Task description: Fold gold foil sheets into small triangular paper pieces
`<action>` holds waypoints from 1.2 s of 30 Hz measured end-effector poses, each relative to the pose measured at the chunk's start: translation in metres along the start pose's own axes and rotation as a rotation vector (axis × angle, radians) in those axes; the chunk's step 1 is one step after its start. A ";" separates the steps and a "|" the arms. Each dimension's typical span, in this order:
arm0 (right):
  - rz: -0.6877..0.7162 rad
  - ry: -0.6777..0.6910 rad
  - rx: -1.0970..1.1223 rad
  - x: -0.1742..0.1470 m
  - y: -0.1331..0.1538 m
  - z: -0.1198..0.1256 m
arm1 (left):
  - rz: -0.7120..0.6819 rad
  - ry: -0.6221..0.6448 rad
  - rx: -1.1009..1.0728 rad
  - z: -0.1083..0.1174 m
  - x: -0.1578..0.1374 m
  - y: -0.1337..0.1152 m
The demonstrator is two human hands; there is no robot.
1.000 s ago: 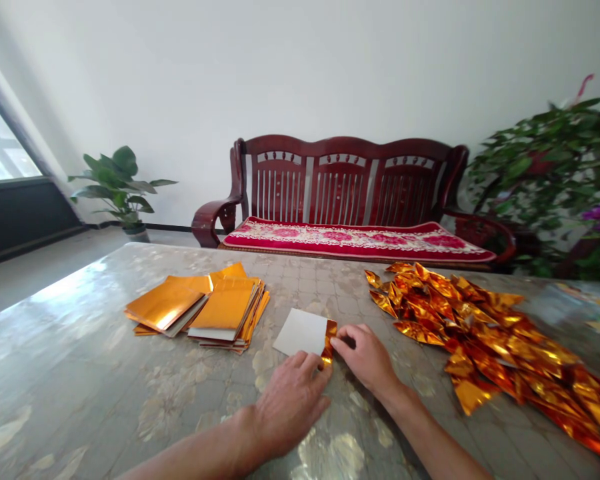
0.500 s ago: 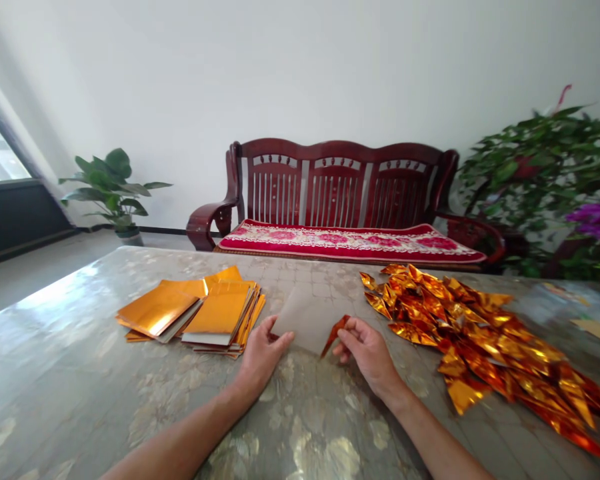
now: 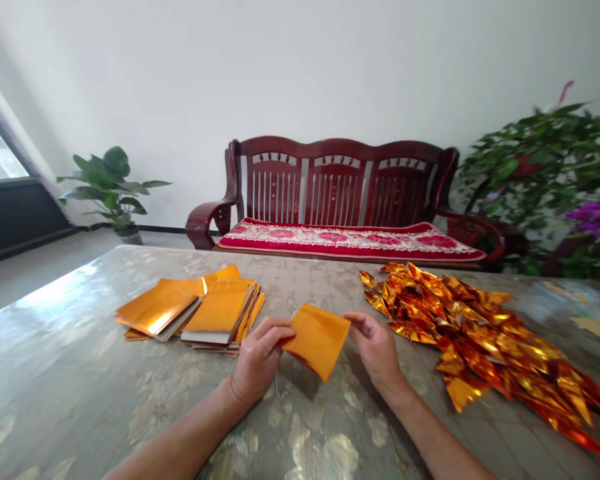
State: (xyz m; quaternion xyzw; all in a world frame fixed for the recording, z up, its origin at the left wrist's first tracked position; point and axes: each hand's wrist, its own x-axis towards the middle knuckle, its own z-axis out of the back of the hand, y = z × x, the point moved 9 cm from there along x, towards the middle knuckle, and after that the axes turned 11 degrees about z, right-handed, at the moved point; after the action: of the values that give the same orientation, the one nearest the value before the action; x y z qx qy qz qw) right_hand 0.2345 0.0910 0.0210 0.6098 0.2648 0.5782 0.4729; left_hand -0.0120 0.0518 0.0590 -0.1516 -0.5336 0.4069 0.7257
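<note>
Pinching gold sheet (image 3: pixel 317 339) edges above table (image 3: pixel 80 373): left hand (image 3: pixel 257 360), right hand (image 3: pixel 377 347), grip closed; bare tabletop beneath.

Both hands are holding a gold paper sheet (image 3: pixel 318 339) just above the tabletop (image 3: pixel 80 360), near its front edge: the left hand (image 3: pixel 258 360) is pinching the sheet's left corner and the right hand (image 3: pixel 377 347) is gripping its right edge. A stack of gold sheets (image 3: pixel 195 310) is lying toward the left edge, and a heap of folded foil pieces (image 3: pixel 480 333) is spreading toward the right edge. A wooden bench (image 3: pixel 340 193) is standing beyond the far edge.
</note>
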 end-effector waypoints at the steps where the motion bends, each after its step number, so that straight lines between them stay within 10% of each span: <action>1: 0.044 -0.007 -0.070 0.000 0.005 0.003 | -0.004 -0.003 0.001 0.001 0.000 0.002; 13: 0.497 0.371 -0.337 -0.027 0.059 -0.034 | 0.093 0.022 -0.007 -0.004 0.003 0.012; 24: 0.732 0.551 -0.446 -0.044 0.084 -0.058 | -0.371 0.289 0.152 -0.025 -0.022 -0.052; 30: 0.720 0.295 -0.293 -0.031 0.088 -0.031 | -0.261 0.153 0.177 -0.007 -0.015 -0.049; 36: 0.491 0.151 -0.142 -0.017 0.060 -0.020 | -0.272 0.296 0.300 -0.020 -0.015 -0.042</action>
State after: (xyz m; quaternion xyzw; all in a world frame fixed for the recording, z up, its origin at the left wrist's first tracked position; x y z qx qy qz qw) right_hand 0.1990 0.0568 0.0644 0.5762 0.1023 0.7366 0.3390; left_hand 0.0223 0.0190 0.0690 -0.0270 -0.3709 0.3537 0.8583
